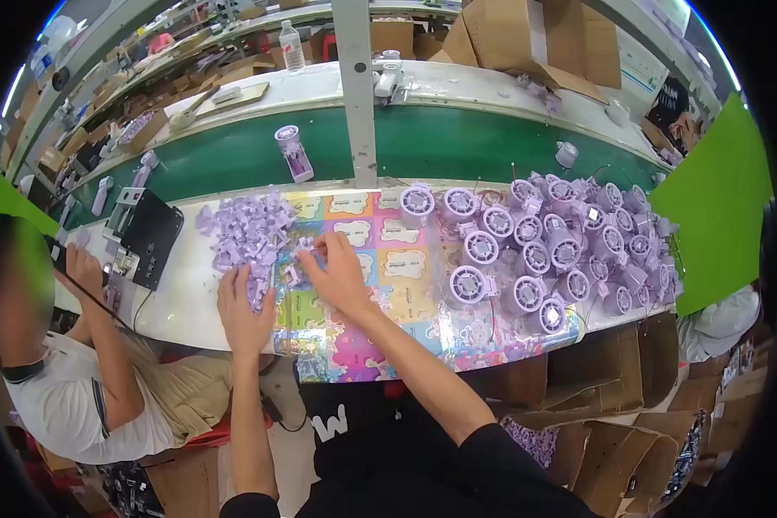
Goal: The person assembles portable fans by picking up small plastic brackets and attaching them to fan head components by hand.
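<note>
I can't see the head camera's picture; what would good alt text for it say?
A person's left hand and right hand work at the edge of a heap of small purple parts. To the right, many round purple units stand on and beyond a colourful printed sheet; a green strip runs behind, and a co-worker sits at left.

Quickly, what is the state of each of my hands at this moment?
Left hand: at the pile of purple pieces; whether closed on any cannot be told.
Right hand: curled at a small purple part; firm grip cannot be told.
</note>
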A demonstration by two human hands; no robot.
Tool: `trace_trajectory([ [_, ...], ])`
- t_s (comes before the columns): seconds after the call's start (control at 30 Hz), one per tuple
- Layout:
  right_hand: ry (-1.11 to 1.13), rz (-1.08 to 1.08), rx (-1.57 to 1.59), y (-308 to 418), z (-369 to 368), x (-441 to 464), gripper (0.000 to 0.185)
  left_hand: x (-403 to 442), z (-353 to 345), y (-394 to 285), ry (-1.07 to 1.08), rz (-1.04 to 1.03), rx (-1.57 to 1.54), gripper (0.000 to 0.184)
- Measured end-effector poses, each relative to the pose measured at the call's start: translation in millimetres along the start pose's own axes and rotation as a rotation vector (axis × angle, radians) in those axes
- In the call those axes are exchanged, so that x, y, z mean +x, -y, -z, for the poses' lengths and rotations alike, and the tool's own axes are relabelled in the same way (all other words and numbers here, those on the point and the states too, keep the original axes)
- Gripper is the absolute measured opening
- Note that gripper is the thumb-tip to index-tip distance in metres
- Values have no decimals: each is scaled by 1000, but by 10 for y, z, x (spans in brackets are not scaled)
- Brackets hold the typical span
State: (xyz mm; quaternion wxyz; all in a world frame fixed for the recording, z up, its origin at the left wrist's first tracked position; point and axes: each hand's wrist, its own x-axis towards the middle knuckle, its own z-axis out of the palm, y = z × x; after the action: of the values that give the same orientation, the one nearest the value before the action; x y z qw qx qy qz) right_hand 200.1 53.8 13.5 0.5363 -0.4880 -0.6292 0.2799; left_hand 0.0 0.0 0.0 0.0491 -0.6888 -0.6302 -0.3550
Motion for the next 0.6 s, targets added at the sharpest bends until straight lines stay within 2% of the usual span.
trace_trajectory([
  [0.37,43,132,-64,-105,-38,-23,26,14,11,-15,1,-11,-28,50],
  [0.6,50,90,-54,0,-20,9,17,12,50,-52,0,-38,-73,52],
])
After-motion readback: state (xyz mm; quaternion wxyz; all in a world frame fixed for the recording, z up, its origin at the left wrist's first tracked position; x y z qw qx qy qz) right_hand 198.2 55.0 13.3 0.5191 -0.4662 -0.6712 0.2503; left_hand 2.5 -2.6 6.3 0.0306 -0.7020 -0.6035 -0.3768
